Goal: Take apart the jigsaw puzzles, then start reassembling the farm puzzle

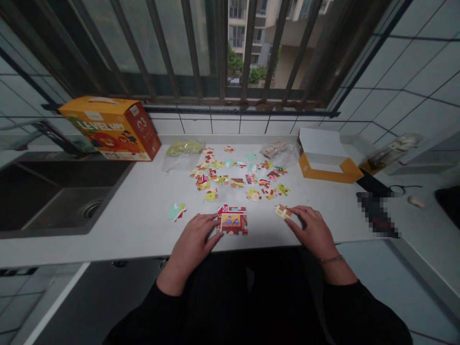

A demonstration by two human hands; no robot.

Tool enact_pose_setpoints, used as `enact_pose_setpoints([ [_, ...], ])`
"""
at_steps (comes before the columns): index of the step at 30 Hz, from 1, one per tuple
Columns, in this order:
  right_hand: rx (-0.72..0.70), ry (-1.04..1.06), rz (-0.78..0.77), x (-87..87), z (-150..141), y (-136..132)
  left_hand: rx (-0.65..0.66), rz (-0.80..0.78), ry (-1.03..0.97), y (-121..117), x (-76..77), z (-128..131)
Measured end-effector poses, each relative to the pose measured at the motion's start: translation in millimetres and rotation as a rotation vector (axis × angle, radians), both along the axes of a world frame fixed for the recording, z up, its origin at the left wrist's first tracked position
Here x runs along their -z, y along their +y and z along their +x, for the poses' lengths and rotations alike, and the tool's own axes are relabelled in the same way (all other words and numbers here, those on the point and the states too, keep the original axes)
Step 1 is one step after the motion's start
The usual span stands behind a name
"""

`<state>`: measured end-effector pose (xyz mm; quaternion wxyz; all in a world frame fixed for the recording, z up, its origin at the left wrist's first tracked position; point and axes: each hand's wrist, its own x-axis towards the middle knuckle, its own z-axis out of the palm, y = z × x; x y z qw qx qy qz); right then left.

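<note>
In the head view, my left hand (196, 242) rests on the counter, its thumb and fingers closed on the left edge of a joined jigsaw section (233, 222), which is red with a yellow and blue picture. My right hand (313, 231) holds a brown and cream jigsaw piece (282, 211) between thumb and fingers, to the right of the section and apart from it. Farther left lies a green, white and red jigsaw piece (177, 211). Many loose jigsaw pieces (237, 182) are spread on the counter beyond both hands.
An orange box (111, 129) stands at the back left beside a dark sink (64, 191). Two clear bags, one with green pieces (185, 147) and one with brownish pieces (276, 149), lie near the wall. An open orange and white box (325, 165) sits at the right.
</note>
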<state>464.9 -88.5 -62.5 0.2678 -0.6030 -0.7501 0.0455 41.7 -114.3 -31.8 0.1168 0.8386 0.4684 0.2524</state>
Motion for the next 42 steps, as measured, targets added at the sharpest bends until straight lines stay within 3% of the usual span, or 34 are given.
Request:
enact_pose_setpoints([
  [11, 0.121, -0.002, 0.088, 4.4, -8, -2, -0.035, 0.056, -0.002, -2, 2.8, 2],
  [16, 0.128, -0.005, 0.100, 4.2, -9, -3, -0.077, 0.034, 0.024, 9, -1.9, 7],
  [20, 0.135, -0.011, 0.112, 5.5, -9, -3, -0.079, 0.019, 0.040, 31, -15.5, 0],
  [23, 0.136, -0.017, 0.113, 5.7, -10, -3, -0.185, 0.018, 0.072, 60, -21.8, -15],
  [28, 0.141, -0.020, 0.116, 4.3, -11, -3, -0.349, -0.015, 0.153, 121, -20.0, -42],
  [31, 0.135, -0.020, 0.116, 4.1, -11, -3, -0.333, -0.039, 0.162, 143, -15.7, -48],
  [38, 0.144, -0.033, 0.109, 1.9, -13, -3, -0.333, -0.039, 0.130, 155, -5.0, -51],
  [42, 0.143, -0.027, 0.107, 0.0, -13, -4, -0.370, -0.003, 0.046, 151, -9.6, -53],
])
